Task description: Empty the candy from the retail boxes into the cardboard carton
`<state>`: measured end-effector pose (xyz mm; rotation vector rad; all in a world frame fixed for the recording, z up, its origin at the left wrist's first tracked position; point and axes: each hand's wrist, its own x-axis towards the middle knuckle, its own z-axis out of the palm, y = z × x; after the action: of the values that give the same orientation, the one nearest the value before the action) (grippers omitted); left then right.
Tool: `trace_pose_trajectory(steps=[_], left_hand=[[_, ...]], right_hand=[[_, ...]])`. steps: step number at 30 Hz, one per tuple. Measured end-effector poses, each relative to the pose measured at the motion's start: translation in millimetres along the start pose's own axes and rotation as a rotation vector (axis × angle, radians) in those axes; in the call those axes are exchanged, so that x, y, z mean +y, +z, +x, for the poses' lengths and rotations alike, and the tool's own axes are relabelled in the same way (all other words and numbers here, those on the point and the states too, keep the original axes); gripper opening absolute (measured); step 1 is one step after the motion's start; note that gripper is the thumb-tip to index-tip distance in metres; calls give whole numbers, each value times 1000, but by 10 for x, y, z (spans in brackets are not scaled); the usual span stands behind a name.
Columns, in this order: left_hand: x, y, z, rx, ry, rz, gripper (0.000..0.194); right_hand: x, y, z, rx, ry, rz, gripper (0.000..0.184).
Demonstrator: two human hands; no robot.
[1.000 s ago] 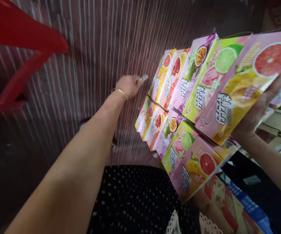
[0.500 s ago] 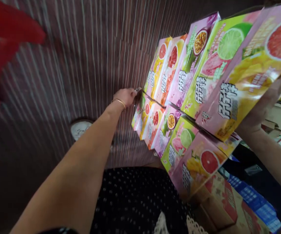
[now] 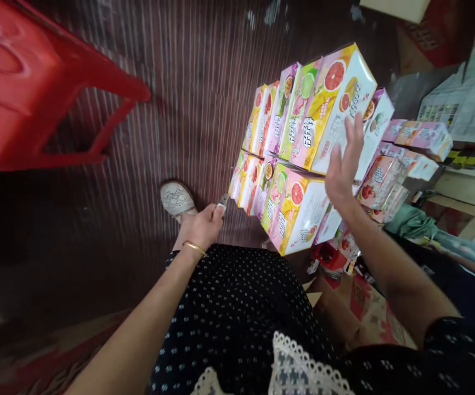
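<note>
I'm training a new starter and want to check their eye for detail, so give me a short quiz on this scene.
1. True or false: the plastic stool is red.
2. Multiple choice: what is on the wrist of the left hand, which grips a small tool? A) watch B) gold bracelet C) glove
3. Fill in: the right hand is at the ____ ends of the fruit-print boxes.
Key: 1 true; 2 B; 3 white.

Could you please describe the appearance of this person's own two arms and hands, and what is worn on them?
Both hands are without gloves. Above the left hand, a thin gold-coloured bracelet circles the wrist; no sleeve shows there. The right hand has no visible jewellery, and its arm comes from a short black sleeve with small white marks.
</note>
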<state>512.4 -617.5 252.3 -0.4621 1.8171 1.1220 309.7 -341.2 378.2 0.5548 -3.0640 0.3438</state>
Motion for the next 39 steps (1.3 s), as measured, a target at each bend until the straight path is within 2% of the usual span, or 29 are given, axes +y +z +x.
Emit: trace_pose_trajectory(steps=[3, 5, 8, 10, 11, 12, 14, 18, 20, 21, 23, 26, 28, 29, 30, 32, 33, 35, 37, 39], left_hand=[[461, -16, -221, 15, 46, 33, 35], [896, -15, -214, 1, 122, 100, 38], [1511, -13, -28, -21, 248, 186, 44], [1744, 13, 123, -18, 321, 219, 45], [1781, 50, 173, -21, 346, 229, 44], [1762, 113, 190, -32, 357, 237, 44], [1570, 313, 94, -89, 335, 264, 47], [842, 773, -542, -346, 236, 367, 49], [559, 812, -813, -384, 184, 415, 46], [496, 760, -857, -355, 166, 424, 45], [562, 566, -701, -200, 148, 407, 45], [984, 342, -35, 82, 187, 300, 48], [1207, 409, 348, 107, 228, 246, 48], [1232, 504, 428, 85, 237, 233, 50], [1186, 621, 417, 30, 232, 242, 51], [921, 834, 162, -168, 162, 329, 50], [743, 894, -24, -293, 137, 388, 46], [436, 868, -329, -376, 95, 455, 46], [329, 673, -340, -277, 56, 455, 50], [452, 437, 5, -76, 39, 399, 54]], right_hand=[[-275, -78, -886, 90, 48, -43, 47], [-342, 5, -1315, 11, 126, -97, 46], [-295, 174, -1531, -110, 218, -122, 52], [-240, 230, -1486, -136, 239, -119, 54], [-221, 239, -1448, -141, 243, -122, 55], [-211, 238, -1413, -147, 249, -128, 55], [-208, 227, -1371, -175, 274, -137, 54], [-201, 223, -1396, -192, 285, -129, 53], [-175, 239, -1427, -160, 235, -127, 53], [-157, 250, -1442, -140, 206, -131, 54], [-118, 278, -1466, -104, 153, -152, 55], [-58, 320, -1490, -66, 89, -200, 55], [-33, 340, -1498, -66, 73, -229, 55], [-28, 347, -1499, -70, 74, -240, 55], [-29, 351, -1499, -72, 74, -249, 55], [-45, 356, -1496, -58, 65, -259, 54], [-57, 358, -1494, -44, 52, -262, 52], [-77, 361, -1492, -2, 15, -261, 49], [-84, 362, -1494, 20, -5, -253, 48], [-77, 358, -1499, 8, 2, -245, 50]])
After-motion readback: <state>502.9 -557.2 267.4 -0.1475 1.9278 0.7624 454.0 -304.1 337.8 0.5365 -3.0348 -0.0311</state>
